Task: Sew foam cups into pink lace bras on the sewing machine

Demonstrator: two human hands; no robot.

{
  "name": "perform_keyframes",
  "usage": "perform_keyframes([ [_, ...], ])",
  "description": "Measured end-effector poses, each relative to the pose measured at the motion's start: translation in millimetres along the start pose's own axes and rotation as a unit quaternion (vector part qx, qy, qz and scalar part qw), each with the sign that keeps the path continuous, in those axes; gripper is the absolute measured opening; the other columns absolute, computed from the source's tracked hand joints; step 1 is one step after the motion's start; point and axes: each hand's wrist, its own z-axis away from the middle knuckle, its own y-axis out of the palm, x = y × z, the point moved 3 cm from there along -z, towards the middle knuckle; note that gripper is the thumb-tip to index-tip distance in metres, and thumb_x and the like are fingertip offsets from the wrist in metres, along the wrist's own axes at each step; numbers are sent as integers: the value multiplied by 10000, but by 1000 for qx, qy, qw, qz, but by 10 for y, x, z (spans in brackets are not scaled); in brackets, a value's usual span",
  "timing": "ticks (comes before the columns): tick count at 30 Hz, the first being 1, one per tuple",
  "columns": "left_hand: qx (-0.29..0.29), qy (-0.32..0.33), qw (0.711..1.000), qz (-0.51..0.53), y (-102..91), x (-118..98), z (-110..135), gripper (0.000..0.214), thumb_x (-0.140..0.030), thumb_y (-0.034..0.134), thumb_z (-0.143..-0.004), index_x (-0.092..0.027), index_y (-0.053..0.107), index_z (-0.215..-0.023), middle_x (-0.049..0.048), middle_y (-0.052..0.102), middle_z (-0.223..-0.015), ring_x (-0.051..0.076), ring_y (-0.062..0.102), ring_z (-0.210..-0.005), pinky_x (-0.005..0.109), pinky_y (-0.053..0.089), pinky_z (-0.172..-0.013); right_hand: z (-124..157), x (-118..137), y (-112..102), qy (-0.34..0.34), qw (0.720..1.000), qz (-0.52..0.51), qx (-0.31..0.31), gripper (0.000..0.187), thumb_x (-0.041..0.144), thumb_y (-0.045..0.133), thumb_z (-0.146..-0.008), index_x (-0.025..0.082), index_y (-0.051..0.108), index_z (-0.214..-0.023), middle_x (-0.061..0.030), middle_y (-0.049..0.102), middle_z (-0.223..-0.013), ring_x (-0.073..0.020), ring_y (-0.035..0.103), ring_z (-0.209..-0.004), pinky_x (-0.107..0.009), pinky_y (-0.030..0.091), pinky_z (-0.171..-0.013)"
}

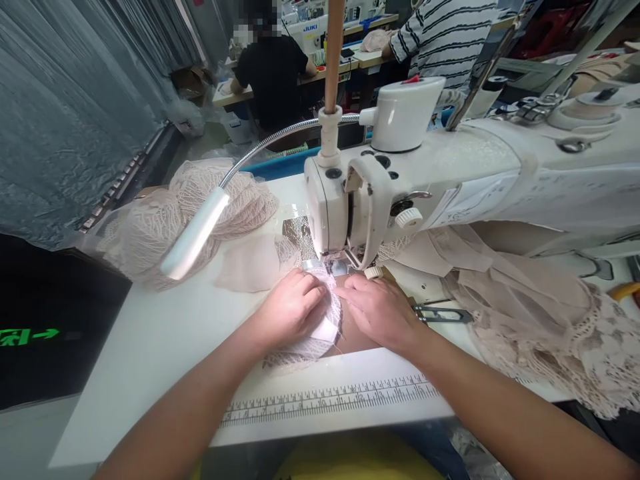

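Observation:
A white sewing machine [450,167] stands on the white table [150,333], its needle area [340,263] just beyond my fingers. My left hand [290,307] lies curled on a small pale lace-and-fabric piece [325,327], pressing it down. My right hand [380,310] rests on the same piece from the right, fingers bent, fingertips near the presser foot. Both hands hold the piece against the table in front of the needle. The part of the piece under my palms is hidden.
A gooseneck lamp [195,233] hangs over the table's left. Heaps of beige lace [165,220] lie at the back left and more lace [550,320] at the right. Snips [440,313] lie right of my right hand. A printed ruler [330,397] runs along the front edge. Two people sit at machines behind.

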Motion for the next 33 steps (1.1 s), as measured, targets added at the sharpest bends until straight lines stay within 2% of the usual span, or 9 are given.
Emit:
perform_keyframes([
  [7, -5, -1, 1000, -25, 2, 96, -25, 248, -222, 414, -931, -126, 616, -1038, 123, 599, -887, 227, 536, -839, 407, 465, -767, -68, 26, 2, 32, 998, 42, 23, 328, 80, 405, -857, 191, 698, -954, -29, 590, -717, -145, 421, -605, -273, 280, -572],
  [12, 6, -9, 998, -55, 9, 153, -32, 265, -205, 428, -918, -114, 605, -1093, 135, 589, -923, 244, 523, -866, 419, 452, -780, -85, 21, 19, 56, 996, 59, 27, 357, 64, 404, -833, 192, 684, -1013, -51, 641, -814, -161, 480, -652, -280, 307, -584],
  [18, 41, 41, 998, -23, 57, 100, -16, 336, -147, 466, -867, -145, 558, -1191, 142, 597, -1072, 251, 522, -950, 442, 424, -869, -62, -21, 28, 84, 994, 64, 13, 324, 103, 407, -852, 188, 681, -1002, -65, 671, -826, -193, 556, -728, -298, 366, -656],
  [21, 42, 43, 998, -17, 74, 103, -9, 335, -152, 457, -878, -151, 556, -1198, 140, 597, -1136, 257, 523, -981, 453, 414, -890, -55, -8, 11, 77, 996, 42, 11, 318, 122, 418, -865, 197, 674, -1038, -62, 683, -901, -188, 579, -775, -289, 375, -661],
  [25, 30, 39, 999, -15, 71, 109, -2, 322, -175, 435, -905, -140, 565, -1197, 142, 612, -1139, 254, 519, -957, 434, 438, -844, -49, 31, 4, 42, 997, 56, 19, 320, 125, 445, -862, 208, 672, -1072, -37, 674, -914, -163, 552, -730, -283, 347, -622],
  [29, 21, 33, 999, -3, 52, 107, -9, 322, -181, 429, -918, -143, 564, -1208, 136, 621, -1159, 237, 519, -919, 412, 458, -810, -55, 43, 22, 48, 995, 82, 27, 326, 116, 452, -858, 201, 681, -1075, -37, 667, -893, -152, 516, -671, -284, 326, -600],
  [33, 13, 23, 1000, 0, 54, 116, -25, 332, -186, 418, -929, -137, 546, -1231, 144, 619, -1180, 241, 528, -969, 417, 465, -827, -80, 50, 40, 63, 992, 103, 30, 319, 117, 457, -857, 207, 694, -1052, -38, 665, -872, -155, 496, -647, -286, 313, -588],
])
